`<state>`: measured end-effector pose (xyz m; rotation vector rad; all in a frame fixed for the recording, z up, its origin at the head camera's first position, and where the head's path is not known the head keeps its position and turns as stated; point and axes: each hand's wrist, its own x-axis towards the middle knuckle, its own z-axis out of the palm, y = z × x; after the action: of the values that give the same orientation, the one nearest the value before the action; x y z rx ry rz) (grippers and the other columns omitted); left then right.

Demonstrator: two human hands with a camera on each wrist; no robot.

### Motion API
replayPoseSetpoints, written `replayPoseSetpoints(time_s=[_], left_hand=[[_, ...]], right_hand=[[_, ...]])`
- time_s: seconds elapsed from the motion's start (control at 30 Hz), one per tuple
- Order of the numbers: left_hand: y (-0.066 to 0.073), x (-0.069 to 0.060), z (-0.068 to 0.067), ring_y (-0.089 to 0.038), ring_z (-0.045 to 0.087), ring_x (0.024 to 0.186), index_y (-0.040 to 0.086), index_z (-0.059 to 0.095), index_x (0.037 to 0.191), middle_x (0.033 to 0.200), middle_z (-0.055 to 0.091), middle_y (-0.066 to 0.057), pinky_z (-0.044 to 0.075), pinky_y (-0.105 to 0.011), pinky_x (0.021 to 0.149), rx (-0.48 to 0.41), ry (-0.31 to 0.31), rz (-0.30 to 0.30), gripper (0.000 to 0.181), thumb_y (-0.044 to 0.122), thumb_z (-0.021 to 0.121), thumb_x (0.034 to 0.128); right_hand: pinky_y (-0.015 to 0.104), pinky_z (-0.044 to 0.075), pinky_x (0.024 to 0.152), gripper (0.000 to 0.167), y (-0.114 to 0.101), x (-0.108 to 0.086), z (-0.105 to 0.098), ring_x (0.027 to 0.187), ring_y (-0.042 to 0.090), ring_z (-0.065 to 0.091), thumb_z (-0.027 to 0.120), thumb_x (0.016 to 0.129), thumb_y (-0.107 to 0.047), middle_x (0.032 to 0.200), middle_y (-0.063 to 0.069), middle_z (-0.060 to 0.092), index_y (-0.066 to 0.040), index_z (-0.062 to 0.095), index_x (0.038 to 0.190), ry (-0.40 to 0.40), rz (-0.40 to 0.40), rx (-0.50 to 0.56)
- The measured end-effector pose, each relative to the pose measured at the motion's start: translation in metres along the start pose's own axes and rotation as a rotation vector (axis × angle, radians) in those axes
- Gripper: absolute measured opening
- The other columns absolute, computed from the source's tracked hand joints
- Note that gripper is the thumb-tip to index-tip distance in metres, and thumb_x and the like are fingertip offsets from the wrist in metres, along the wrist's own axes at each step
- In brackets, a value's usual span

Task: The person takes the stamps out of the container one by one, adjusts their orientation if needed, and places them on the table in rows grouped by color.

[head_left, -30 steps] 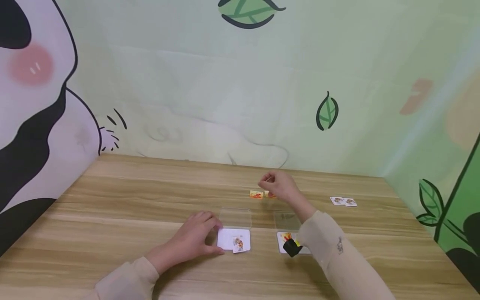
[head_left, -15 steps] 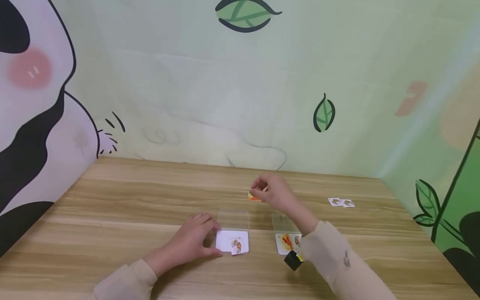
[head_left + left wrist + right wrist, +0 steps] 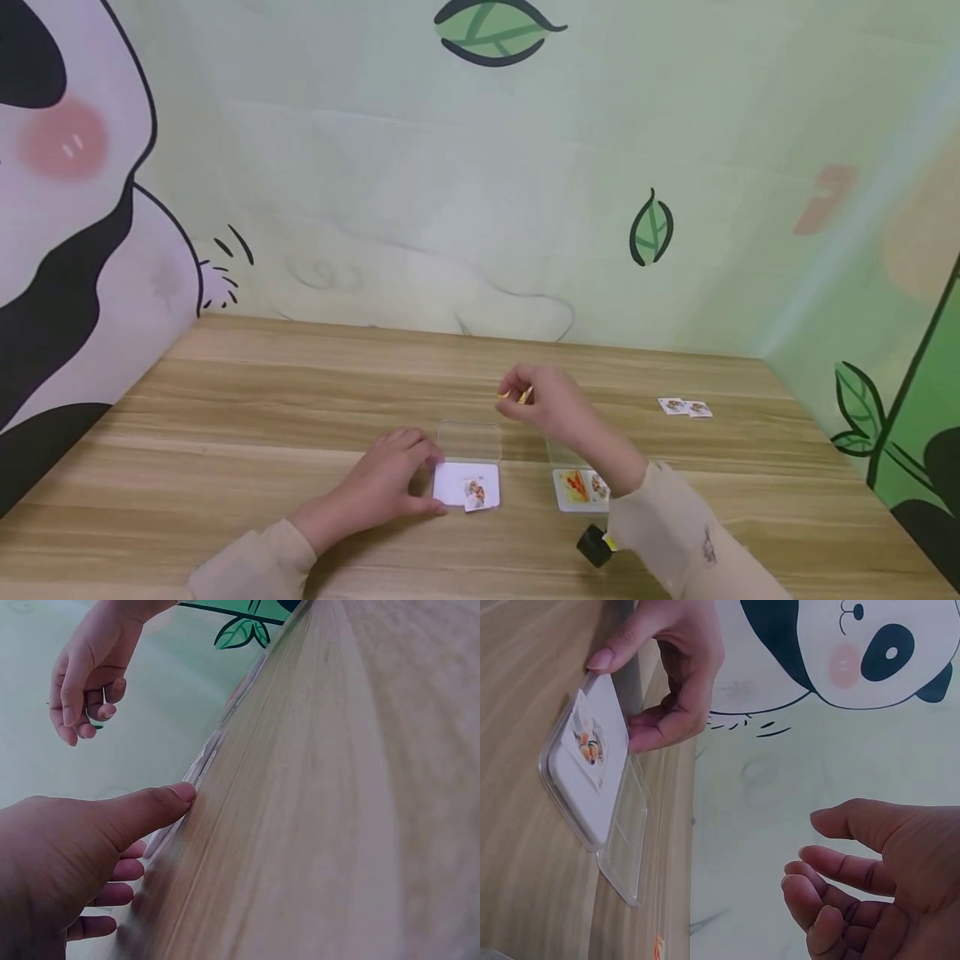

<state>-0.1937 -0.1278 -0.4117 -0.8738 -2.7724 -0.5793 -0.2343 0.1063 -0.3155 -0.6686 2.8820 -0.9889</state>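
My left hand (image 3: 390, 479) holds the left edge of a flat plastic case (image 3: 446, 483), thumb at the near corner and fingers at the far one. Its clear lid (image 3: 626, 832) lies folded back. A small picture card (image 3: 476, 493) rests on the white base, slightly askew. My right hand (image 3: 543, 404) hovers beyond the cases, fingers loosely bent, thumb apart from them in the right wrist view, with nothing visible between them. Yellow shows between its fingers in the head view; a yellow-red card (image 3: 658, 948) lies on the table below it.
A second case (image 3: 564, 504) to the right bears a yellow-red card (image 3: 575, 486) and another picture card, partly hidden by my right forearm. Two white picture cards (image 3: 686, 407) overlap at the back right. A black block (image 3: 595, 546) sits by my right sleeve. A printed wall (image 3: 420, 208) backs the table.
My right hand has come lower and nearer, slightly to the left, its thumb and fingers more spread; it now covers the yellow cards. My left hand stays on the case.
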Motion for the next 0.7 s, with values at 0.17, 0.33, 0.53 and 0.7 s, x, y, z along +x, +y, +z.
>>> replayPoseSetpoints(time_s=[0.17, 0.33, 0.53, 0.7], left_hand=[[0.0, 0.0, 0.0, -0.024, 0.055, 0.107, 0.01, 0.065, 0.104, 0.109, 0.062, -0.005, 0.044, -0.047, 0.097, 0.002, -0.001, -0.001, 0.051, 0.041, 0.083, 0.0679], [0.0, 0.0, 0.0, -0.025, 0.055, 0.108, 0.009, 0.065, 0.104, 0.11, 0.062, -0.005, 0.044, -0.048, 0.097, 0.0, -0.005, -0.005, 0.051, 0.041, 0.083, 0.0677], [-0.001, 0.0, 0.001, -0.025, 0.056, 0.108, 0.009, 0.065, 0.104, 0.11, 0.062, -0.006, 0.044, -0.049, 0.098, 0.001, -0.002, 0.0, 0.052, 0.041, 0.083, 0.0676], [-0.002, 0.0, 0.002, -0.025, 0.056, 0.107, 0.009, 0.065, 0.105, 0.11, 0.062, -0.005, 0.045, -0.048, 0.097, 0.005, 0.003, 0.005, 0.053, 0.042, 0.083, 0.0676]], right_hand=[[0.018, 0.042, 0.055, 0.013, -0.001, -0.006, 0.004, 0.065, 0.014, 0.051, 0.07, 0.085, -0.013, 0.079, 0.002, 0.062, -0.004, 0.065, 0.093, -0.024, -0.035, 0.012], [0.019, 0.042, 0.055, 0.014, 0.001, -0.01, 0.008, 0.065, 0.014, 0.051, 0.07, 0.085, -0.013, 0.079, 0.001, 0.063, -0.005, 0.065, 0.094, -0.056, -0.047, 0.019], [0.019, 0.043, 0.055, 0.015, 0.003, -0.014, 0.014, 0.063, 0.011, 0.051, 0.071, 0.085, -0.014, 0.079, 0.0, 0.063, -0.006, 0.065, 0.096, -0.082, -0.064, 0.004], [0.019, 0.043, 0.056, 0.015, 0.006, -0.017, 0.019, 0.065, 0.011, 0.053, 0.07, 0.085, -0.015, 0.08, -0.001, 0.063, -0.007, 0.065, 0.097, -0.111, -0.068, 0.008]])
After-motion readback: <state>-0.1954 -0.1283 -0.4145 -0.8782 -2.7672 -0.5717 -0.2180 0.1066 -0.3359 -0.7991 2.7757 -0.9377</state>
